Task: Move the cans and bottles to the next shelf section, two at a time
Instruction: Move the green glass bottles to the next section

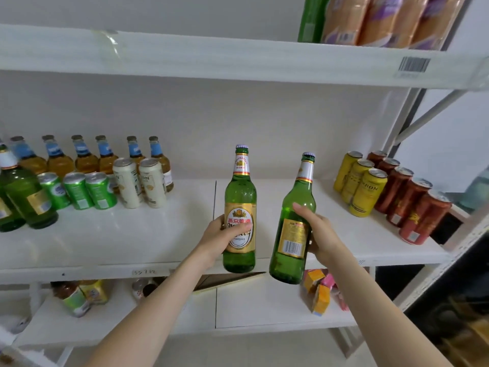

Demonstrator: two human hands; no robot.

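Orange-and-purple plastic-wrapped packs [383, 19] stand beside a green plastic pack [312, 19], top right. White barcode label [414, 65] just below. Small orange and pink cardboard cartons [320, 298] lie jumbled, lower right.

The left green bottle [240, 200] label reads 燕京啤酒; a yellow can [369, 193] shows "XION", a cream can [152, 184] "ION".

One view, head-worn, wide-angle. It looks forward and slightly down, square onto white shelving. Upper shelf [238, 62] crosses the top of frame, middle shelf [158, 234] the centre band, lower shelf [264, 305] the bottom. Close range: forearms enter from the bottom edge. Left hand [219, 239] and right hand [321, 234], each gripping a green bottle [240, 197], sit near centre. Shelf edges bow toward the borders.
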